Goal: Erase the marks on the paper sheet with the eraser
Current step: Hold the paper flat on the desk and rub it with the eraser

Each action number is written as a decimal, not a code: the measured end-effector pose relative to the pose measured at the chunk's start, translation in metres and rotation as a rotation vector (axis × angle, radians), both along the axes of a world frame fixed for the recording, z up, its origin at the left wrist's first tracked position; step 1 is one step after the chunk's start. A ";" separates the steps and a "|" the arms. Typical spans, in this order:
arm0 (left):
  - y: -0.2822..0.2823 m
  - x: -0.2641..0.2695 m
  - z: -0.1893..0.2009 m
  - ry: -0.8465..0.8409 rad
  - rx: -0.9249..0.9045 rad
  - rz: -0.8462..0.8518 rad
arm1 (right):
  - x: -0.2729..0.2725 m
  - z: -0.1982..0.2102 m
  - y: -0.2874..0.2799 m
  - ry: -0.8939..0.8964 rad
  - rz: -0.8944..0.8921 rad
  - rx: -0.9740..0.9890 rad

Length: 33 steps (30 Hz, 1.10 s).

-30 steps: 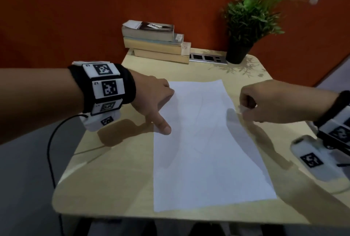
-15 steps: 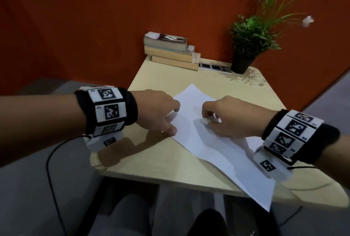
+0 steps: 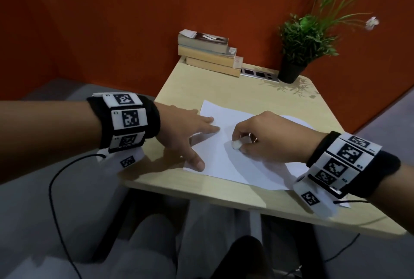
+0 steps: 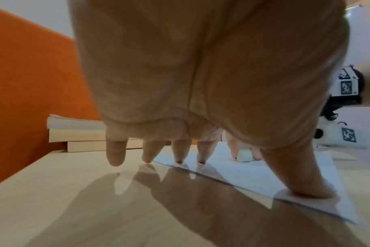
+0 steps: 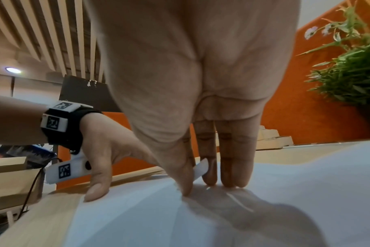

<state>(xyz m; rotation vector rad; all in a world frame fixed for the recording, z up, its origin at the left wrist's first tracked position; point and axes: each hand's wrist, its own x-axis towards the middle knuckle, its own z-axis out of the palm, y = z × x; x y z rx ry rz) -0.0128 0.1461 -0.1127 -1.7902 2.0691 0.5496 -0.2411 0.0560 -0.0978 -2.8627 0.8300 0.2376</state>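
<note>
A white paper sheet (image 3: 226, 162) lies askew on the light wooden table (image 3: 179, 90). My left hand (image 3: 186, 135) rests spread on the sheet's left edge, thumb (image 4: 302, 183) and fingertips (image 4: 201, 155) pressing the paper flat. My right hand (image 3: 257, 137) pinches a small white eraser (image 3: 236, 144) between thumb and fingers and holds it down on the middle of the sheet. The eraser (image 4: 244, 155) also shows past my left fingers, and as a white sliver, the eraser (image 5: 201, 168), beside my right thumb. No pencil marks are readable on the paper.
A stack of books (image 3: 208, 52) sits at the table's far left corner. Beside it are a socket strip (image 3: 259, 74) and a potted plant (image 3: 300, 54) at the far right. An orange wall (image 3: 112, 21) stands behind. A black cable (image 3: 58, 189) hangs left of the table.
The view pulled back and the sheet turned askew. My right hand came in from the right edge onto the middle of the sheet with the eraser. My left hand spread out on the paper's left edge.
</note>
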 end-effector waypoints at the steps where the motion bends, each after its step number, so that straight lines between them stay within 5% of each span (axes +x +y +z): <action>1: -0.001 0.001 -0.002 -0.004 0.028 0.017 | 0.000 0.001 0.000 0.001 -0.004 0.003; 21: -0.012 0.001 -0.006 -0.064 0.097 0.085 | 0.014 -0.011 0.013 -0.053 -0.128 -0.108; 33: -0.007 -0.003 -0.003 -0.054 0.096 0.108 | 0.027 -0.015 0.029 -0.012 -0.021 -0.160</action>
